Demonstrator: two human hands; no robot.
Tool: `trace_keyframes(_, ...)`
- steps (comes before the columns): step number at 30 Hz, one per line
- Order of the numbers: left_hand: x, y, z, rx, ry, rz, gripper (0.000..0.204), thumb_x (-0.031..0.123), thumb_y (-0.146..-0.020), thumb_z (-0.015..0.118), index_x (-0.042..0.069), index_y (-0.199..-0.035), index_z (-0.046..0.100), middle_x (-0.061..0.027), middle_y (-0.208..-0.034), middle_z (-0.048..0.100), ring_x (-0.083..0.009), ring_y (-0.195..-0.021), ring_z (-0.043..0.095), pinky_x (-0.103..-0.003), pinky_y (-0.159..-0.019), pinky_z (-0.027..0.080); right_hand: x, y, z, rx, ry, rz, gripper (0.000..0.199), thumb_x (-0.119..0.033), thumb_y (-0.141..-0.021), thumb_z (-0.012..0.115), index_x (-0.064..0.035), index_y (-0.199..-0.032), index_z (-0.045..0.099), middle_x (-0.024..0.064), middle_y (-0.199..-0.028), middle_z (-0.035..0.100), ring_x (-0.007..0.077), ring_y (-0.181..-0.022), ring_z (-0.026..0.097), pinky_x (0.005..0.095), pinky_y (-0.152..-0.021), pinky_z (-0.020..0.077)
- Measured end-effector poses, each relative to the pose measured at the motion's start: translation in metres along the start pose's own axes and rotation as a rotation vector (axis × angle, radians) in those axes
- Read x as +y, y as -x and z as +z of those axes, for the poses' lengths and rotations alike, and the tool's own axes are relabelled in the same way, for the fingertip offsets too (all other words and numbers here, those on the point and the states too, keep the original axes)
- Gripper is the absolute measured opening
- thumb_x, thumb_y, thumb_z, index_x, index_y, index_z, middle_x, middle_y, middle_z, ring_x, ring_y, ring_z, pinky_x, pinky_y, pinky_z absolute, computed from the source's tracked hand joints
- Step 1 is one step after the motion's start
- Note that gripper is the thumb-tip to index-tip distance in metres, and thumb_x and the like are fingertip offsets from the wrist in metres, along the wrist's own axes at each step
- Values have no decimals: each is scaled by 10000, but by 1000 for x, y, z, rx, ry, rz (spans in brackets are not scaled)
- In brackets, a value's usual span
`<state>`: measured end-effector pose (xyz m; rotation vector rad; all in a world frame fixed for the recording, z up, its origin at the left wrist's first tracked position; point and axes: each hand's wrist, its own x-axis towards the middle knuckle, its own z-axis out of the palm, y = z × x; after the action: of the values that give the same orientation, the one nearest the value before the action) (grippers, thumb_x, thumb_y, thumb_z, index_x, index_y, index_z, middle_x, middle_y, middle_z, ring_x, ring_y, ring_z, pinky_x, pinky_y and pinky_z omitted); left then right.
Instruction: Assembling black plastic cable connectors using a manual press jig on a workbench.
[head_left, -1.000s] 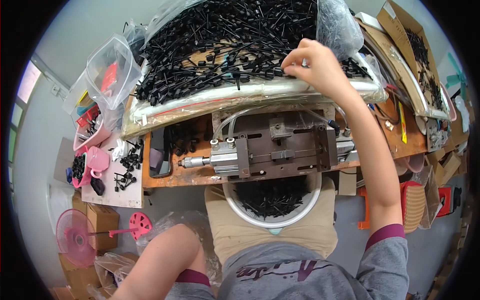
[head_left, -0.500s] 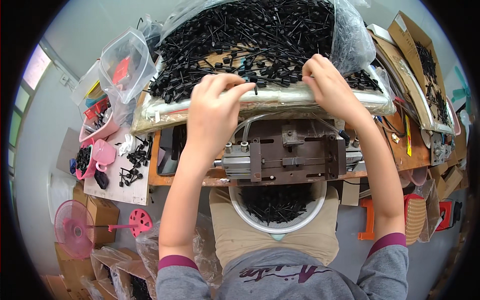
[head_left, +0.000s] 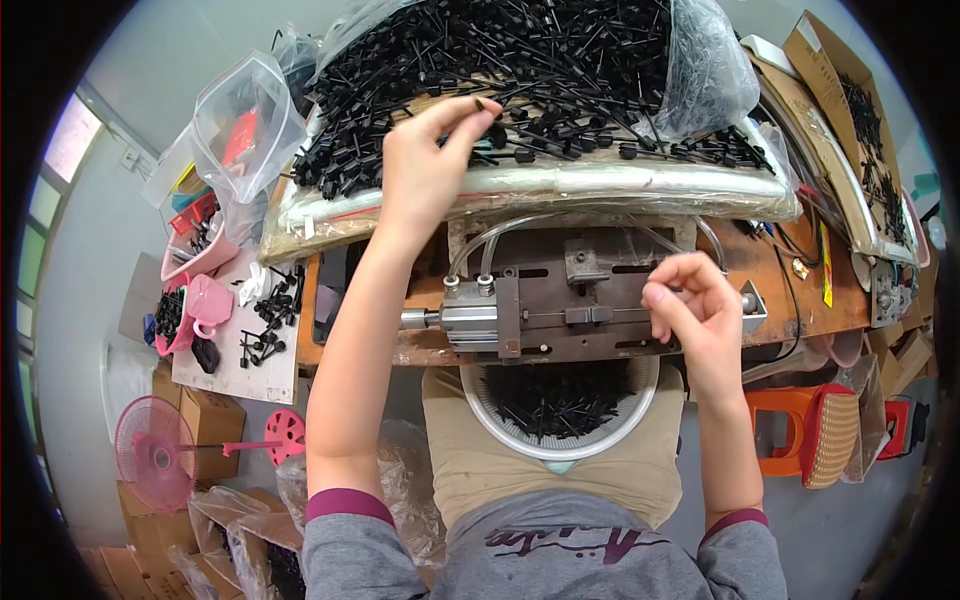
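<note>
My left hand (head_left: 425, 165) is raised over the near edge of the heap of black stemmed plastic parts (head_left: 520, 55). Its thumb and index finger pinch together, with the dark tip of one black part (head_left: 480, 104) showing between them. Lower down, my right hand (head_left: 700, 315) is over the right end of the metal clamping fixture (head_left: 560, 300). Those fingers are closed in a pinch; what they hold, if anything, is hidden. The fixture has a silver cylinder (head_left: 470, 328) on its left and a small central block (head_left: 588, 316) on a thin rod.
A white basket (head_left: 640, 425) of black parts rests between my knees below the bench (head_left: 400, 350). Clear plastic tubes (head_left: 500, 228) arch behind the fixture. Pink containers (head_left: 208, 300) and loose parts lie on a board at left. A cardboard box (head_left: 815, 60) stands at far right.
My right hand has come from the heap's near edge down toward me, to the fixture's right side. My left hand has risen slightly farther over the heap.
</note>
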<state>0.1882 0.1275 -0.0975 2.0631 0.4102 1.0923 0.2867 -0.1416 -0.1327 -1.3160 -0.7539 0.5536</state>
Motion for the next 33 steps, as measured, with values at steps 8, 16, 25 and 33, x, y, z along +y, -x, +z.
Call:
trace_keyframes(8,35,12,-10,43,512,-217,260,191,-1007,514,33,-1177,630,64,-710,482,-29,-602,466,-174,-595,408,7,23,6,12,-134,111,143,-4,-857,688,0,-951,580,57,-775,635,60,-571,563,176,-486,419)
trace_keyframes(16,78,153,23,-432,505,-301,493,-83,-903,531,-61,-1387,441,-168,-1245,536,-230,-1094,611,-334,-922,534,17,26,1,-41,-361,211,138,-47,-889,671,29,-1000,640,116,-805,681,108,-585,615,217,-509,481)
trace_keyframes(25,76,186,28,-302,122,183,321,68,-618,838,29,-921,741,-153,-1117,691,-177,-757,699,-254,-648,569,29,31,4,-197,-436,275,243,-221,-1026,482,2,-965,554,155,-817,675,159,-546,644,231,-478,491)
trace_keyframes(33,71,197,29,-339,50,244,285,122,-620,823,30,-878,743,-113,-1068,715,-157,-697,686,-237,-567,515,35,33,8,-218,-420,224,234,-215,-1027,478,2,-968,545,169,-771,671,156,-521,630,247,-477,508)
